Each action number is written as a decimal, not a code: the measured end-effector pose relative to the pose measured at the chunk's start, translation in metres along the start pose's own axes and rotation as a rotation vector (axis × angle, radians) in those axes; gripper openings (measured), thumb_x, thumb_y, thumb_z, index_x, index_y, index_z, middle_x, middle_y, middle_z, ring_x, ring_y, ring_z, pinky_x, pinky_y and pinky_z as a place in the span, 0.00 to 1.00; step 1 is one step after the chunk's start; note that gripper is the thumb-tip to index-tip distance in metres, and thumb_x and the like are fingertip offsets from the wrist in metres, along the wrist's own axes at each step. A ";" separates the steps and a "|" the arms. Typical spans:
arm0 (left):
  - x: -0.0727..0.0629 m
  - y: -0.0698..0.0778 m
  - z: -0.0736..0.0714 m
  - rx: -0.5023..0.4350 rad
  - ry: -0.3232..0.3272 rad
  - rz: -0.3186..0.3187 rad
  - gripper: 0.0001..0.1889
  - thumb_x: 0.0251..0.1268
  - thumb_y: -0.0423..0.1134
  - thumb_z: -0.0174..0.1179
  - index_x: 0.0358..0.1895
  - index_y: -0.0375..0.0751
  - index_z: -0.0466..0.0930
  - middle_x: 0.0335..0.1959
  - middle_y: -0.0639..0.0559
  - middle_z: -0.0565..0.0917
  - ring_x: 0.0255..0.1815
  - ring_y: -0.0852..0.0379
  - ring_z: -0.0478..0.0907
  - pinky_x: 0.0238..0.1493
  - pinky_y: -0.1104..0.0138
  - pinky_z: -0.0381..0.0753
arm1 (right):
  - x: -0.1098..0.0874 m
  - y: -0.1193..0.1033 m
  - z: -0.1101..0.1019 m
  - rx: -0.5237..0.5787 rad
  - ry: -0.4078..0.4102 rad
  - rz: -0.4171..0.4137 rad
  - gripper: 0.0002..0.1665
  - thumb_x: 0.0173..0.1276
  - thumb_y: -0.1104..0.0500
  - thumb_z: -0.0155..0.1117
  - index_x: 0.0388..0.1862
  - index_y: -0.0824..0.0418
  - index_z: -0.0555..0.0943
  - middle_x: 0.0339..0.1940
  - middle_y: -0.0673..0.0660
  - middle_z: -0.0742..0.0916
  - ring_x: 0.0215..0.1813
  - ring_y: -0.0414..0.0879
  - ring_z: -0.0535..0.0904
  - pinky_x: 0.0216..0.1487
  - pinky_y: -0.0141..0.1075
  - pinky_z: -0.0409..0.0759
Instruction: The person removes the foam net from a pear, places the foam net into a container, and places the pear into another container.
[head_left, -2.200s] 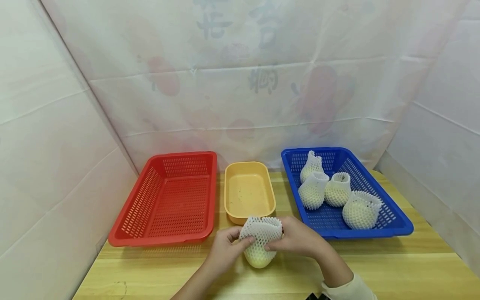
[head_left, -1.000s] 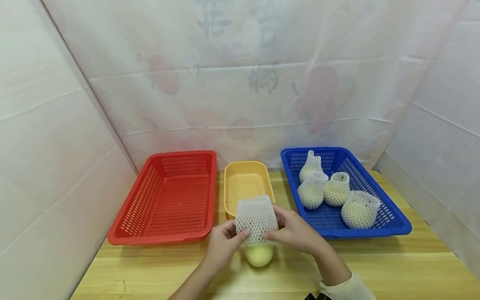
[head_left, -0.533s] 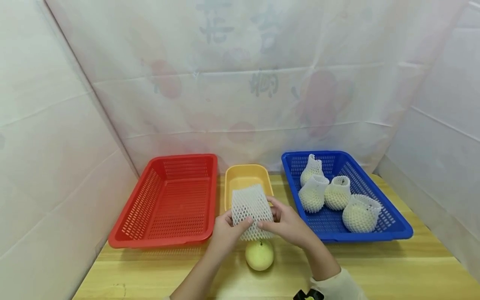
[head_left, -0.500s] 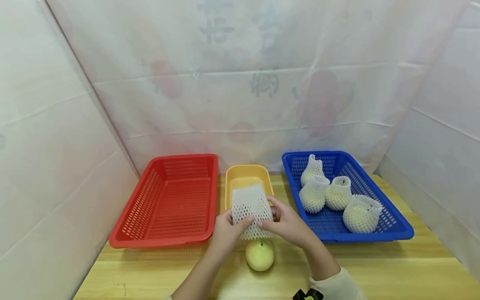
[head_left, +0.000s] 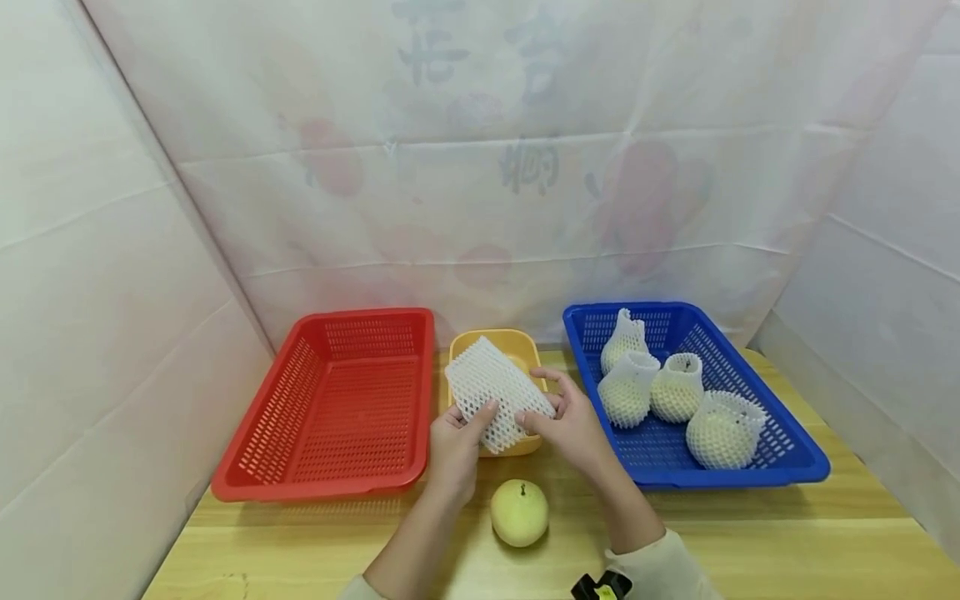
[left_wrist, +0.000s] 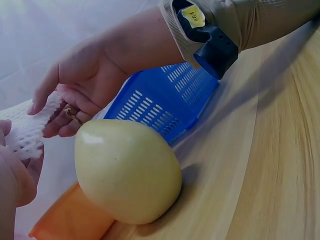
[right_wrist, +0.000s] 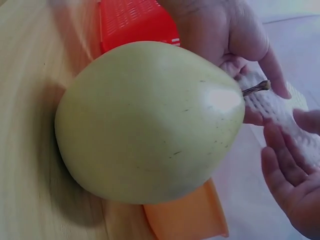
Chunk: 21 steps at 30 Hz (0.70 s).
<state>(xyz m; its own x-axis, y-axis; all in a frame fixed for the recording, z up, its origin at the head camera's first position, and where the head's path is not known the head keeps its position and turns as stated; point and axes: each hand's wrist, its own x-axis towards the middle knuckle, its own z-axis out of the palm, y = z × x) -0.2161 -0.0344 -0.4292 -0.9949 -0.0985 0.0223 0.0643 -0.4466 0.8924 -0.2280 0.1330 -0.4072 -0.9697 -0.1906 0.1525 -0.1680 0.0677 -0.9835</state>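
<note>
Both hands pinch a flattened white foam fruit net (head_left: 491, 387) above the small yellow tray (head_left: 525, 446). My left hand (head_left: 456, 446) has its thumb on top of the net's near left part. At the net's right corner, my right hand (head_left: 566, 421) holds it between thumb and fingers. A bare yellow-green pear (head_left: 520, 513) stands on the table, stem up, nearer the body than the hands. It fills much of the right wrist view, where its dark stem (right_wrist: 256, 88) shows. Fingers beneath the net are partly hidden.
A red perforated basket (head_left: 322, 490) stands at the left. The blue basket (head_left: 738, 477) at the right holds several pears in foam nets, among them a front one (head_left: 723, 433). White cloth (head_left: 480, 208) hangs behind the wooden table (head_left: 787, 550).
The net was around the pear at first. Both hands slid it up and off, then moved it away over the yellow tray and tilted it. The pear stays on the table.
</note>
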 end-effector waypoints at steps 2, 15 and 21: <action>0.001 -0.001 -0.001 -0.023 0.000 -0.003 0.20 0.63 0.36 0.66 0.52 0.24 0.77 0.42 0.42 0.88 0.41 0.55 0.87 0.45 0.64 0.86 | 0.003 0.002 0.002 0.035 0.062 -0.007 0.36 0.62 0.64 0.71 0.66 0.55 0.65 0.44 0.68 0.87 0.37 0.50 0.87 0.39 0.41 0.87; 0.006 -0.007 -0.005 -0.062 0.059 0.020 0.18 0.66 0.35 0.63 0.54 0.24 0.77 0.42 0.40 0.88 0.41 0.53 0.87 0.45 0.60 0.87 | 0.020 0.013 0.006 0.137 0.213 0.070 0.30 0.64 0.65 0.69 0.62 0.57 0.68 0.44 0.64 0.87 0.36 0.45 0.84 0.38 0.36 0.85; 0.010 -0.012 -0.003 -0.081 0.114 0.071 0.17 0.68 0.32 0.61 0.55 0.24 0.77 0.47 0.34 0.86 0.44 0.50 0.87 0.48 0.60 0.85 | 0.026 0.019 0.006 0.073 0.072 0.125 0.47 0.61 0.66 0.70 0.75 0.53 0.58 0.38 0.65 0.86 0.33 0.46 0.84 0.35 0.37 0.84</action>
<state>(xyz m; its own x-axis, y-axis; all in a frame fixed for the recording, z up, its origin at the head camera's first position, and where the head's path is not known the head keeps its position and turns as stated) -0.2265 -0.0323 -0.4409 -0.9726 -0.2308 0.0290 0.1452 -0.5047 0.8510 -0.2552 0.1238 -0.4223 -0.9929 -0.1143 0.0325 -0.0344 0.0149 -0.9993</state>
